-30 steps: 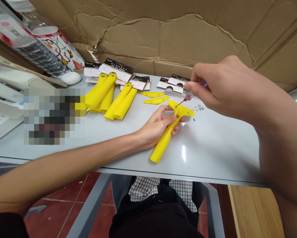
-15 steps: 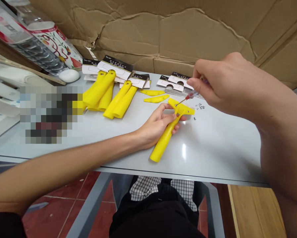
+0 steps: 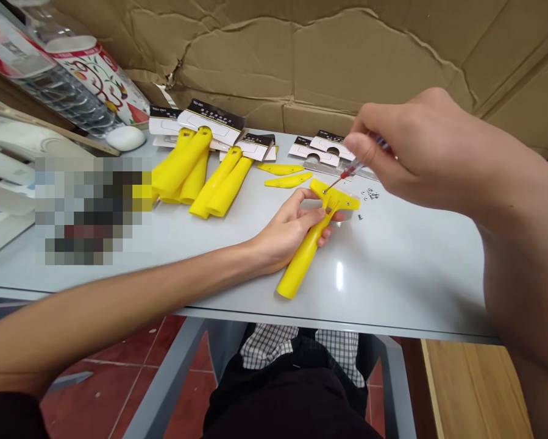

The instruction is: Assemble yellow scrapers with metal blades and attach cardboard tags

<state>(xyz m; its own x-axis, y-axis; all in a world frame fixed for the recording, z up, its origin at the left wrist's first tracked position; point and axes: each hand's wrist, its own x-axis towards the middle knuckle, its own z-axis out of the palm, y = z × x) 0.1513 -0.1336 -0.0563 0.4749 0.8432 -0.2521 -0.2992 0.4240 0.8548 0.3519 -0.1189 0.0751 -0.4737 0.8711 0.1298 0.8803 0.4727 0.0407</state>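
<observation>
Right hand (image 3: pixel 404 146): at upper right, a little higher in the frame than a second ago; your fingers are curled closed round the driver's grip.
Driver (image 3: pixel 348 172): its tip is at the left screw of the scraper's head, as it was before.
Left hand (image 3: pixel 296 228): near the centre; you have your thumb and fingers closed round the scraper's neck, much as earlier.
Scraper (image 3: pixel 303 262): at the centre, slanting up to the right; hardly shifted.
Table (image 3: pixel 420 268): grey, glossy; loose screws (image 3: pixel 372 194) lie right of the head; two yellow strips (image 3: pixel 287 181) and some cards (image 3: pixel 322 147) lie above it; yellow handles (image 3: pixel 182 167) are heaped at upper left, slightly further left in your view now.
Room: cardboard (image 3: pixel 347 61) across the top; bottle (image 3: pixel 67 85) at upper left; red floor (image 3: pixel 91 402) below.
</observation>
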